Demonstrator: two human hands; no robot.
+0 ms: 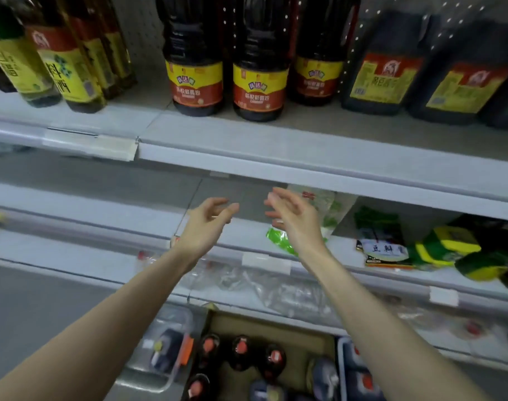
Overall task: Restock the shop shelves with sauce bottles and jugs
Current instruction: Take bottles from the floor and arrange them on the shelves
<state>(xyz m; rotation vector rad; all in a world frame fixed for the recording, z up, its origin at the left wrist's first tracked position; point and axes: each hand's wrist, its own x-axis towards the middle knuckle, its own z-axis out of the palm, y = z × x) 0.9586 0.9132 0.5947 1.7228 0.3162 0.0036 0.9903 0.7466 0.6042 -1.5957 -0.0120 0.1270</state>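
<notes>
Item: left hand [206, 227] and right hand [296, 221], fingers [231, 209] loosely curled, empty. We judge a boxed bottle [241, 353] comes next; we grip its body and keep it upright.

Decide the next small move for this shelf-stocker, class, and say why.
Probably lower the right hand to the box and grip a bottle: it and the left hand hold nothing, and red-capped bottles stand in the box.

Dark sauce bottles [258, 68] with yellow-and-red labels, pale grey shelf [305, 151], green-and-yellow packets [446, 247]
</notes>
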